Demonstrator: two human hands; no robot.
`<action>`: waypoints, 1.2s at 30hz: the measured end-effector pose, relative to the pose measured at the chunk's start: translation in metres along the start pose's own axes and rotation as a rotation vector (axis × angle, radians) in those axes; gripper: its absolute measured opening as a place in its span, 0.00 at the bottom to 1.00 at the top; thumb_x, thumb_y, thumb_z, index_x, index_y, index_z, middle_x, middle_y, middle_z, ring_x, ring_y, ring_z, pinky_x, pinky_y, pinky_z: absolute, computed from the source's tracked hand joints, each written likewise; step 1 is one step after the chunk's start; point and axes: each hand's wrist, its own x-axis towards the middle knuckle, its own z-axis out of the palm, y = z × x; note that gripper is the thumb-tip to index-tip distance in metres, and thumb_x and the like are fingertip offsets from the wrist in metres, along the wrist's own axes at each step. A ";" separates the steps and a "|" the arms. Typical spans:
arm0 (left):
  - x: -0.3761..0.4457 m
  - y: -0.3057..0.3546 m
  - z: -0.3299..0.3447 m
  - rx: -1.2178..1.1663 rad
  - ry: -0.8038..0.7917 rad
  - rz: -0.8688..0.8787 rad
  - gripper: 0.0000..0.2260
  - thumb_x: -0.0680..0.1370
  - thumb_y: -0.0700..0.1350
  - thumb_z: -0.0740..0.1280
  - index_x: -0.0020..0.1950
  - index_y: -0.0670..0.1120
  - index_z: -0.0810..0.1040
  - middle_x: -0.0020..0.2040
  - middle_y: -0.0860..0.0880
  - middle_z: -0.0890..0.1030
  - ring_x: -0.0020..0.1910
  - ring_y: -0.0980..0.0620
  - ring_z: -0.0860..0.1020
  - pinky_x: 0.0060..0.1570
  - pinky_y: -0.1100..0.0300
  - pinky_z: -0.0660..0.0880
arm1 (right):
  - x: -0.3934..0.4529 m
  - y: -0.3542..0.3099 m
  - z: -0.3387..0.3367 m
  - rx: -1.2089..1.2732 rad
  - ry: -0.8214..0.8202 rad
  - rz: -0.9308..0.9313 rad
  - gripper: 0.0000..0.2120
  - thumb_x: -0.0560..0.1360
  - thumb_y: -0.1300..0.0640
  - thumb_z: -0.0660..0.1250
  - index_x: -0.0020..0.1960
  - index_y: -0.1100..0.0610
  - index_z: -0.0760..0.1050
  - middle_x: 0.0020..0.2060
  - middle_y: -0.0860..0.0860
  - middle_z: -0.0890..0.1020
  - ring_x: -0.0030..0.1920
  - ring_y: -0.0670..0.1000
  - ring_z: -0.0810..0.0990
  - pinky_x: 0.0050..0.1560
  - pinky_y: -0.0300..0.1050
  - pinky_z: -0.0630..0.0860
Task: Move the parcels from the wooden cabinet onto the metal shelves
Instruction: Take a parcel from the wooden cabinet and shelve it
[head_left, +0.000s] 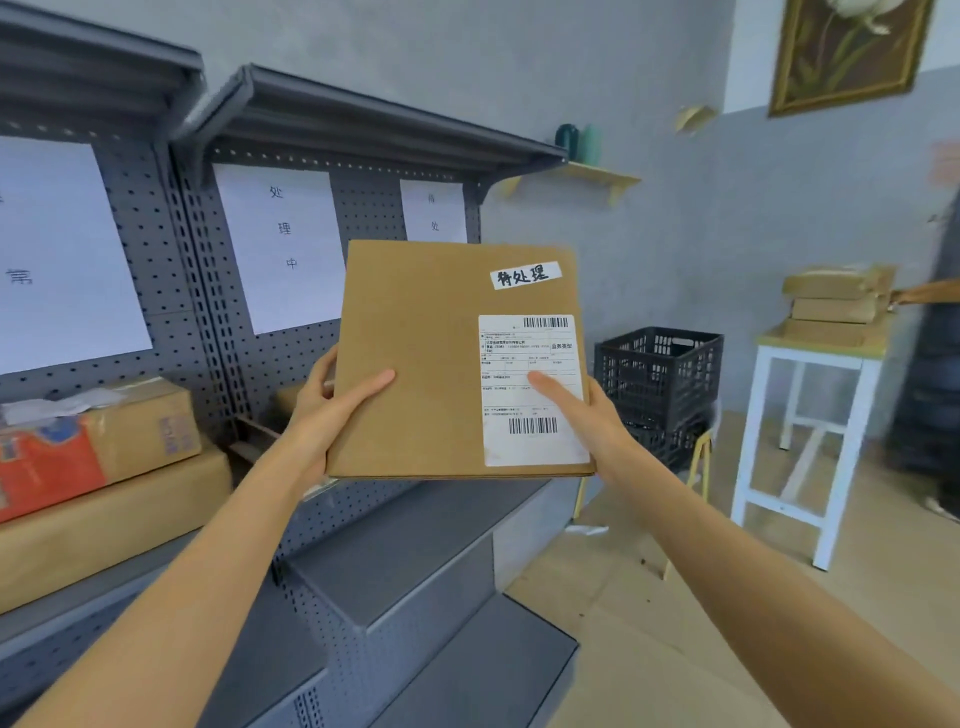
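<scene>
A flat brown cardboard parcel (421, 364) with a white shipping label and a handwritten white sticker is held up in front of the grey metal shelves (405, 545). My left hand (332, 410) grips its left edge, thumb on the front face. My right hand (587, 415) grips the right edge, thumb lying over the label. Behind the parcel, white paper signs hang on the perforated back panel (363, 218). A stack of brown parcels (836, 304) sits on a white-legged table at the right.
Large cardboard boxes (104, 467) fill the left shelf bay. A black plastic crate (657, 379) stands on the floor against the wall. A small wooden wall shelf (602, 179) holds green vases. A framed picture (852, 52) hangs top right.
</scene>
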 end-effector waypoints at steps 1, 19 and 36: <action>0.013 -0.004 0.011 0.007 0.006 -0.001 0.39 0.65 0.54 0.75 0.73 0.57 0.62 0.60 0.50 0.76 0.52 0.49 0.78 0.41 0.55 0.75 | 0.020 0.005 -0.007 -0.004 -0.009 0.003 0.26 0.70 0.45 0.74 0.63 0.48 0.68 0.52 0.45 0.81 0.52 0.48 0.81 0.56 0.50 0.78; 0.213 -0.026 0.185 -0.001 0.310 0.047 0.35 0.70 0.51 0.74 0.74 0.55 0.62 0.61 0.51 0.78 0.54 0.51 0.79 0.46 0.56 0.77 | 0.369 -0.003 -0.086 -0.048 -0.412 -0.027 0.35 0.64 0.40 0.76 0.66 0.49 0.71 0.56 0.48 0.82 0.54 0.51 0.82 0.59 0.54 0.78; 0.425 -0.015 0.217 0.015 0.391 0.075 0.21 0.75 0.51 0.69 0.67 0.53 0.70 0.56 0.51 0.80 0.52 0.50 0.79 0.42 0.56 0.76 | 0.603 -0.050 -0.036 -0.228 -0.576 -0.037 0.27 0.71 0.41 0.71 0.64 0.54 0.73 0.47 0.49 0.84 0.40 0.46 0.84 0.29 0.37 0.78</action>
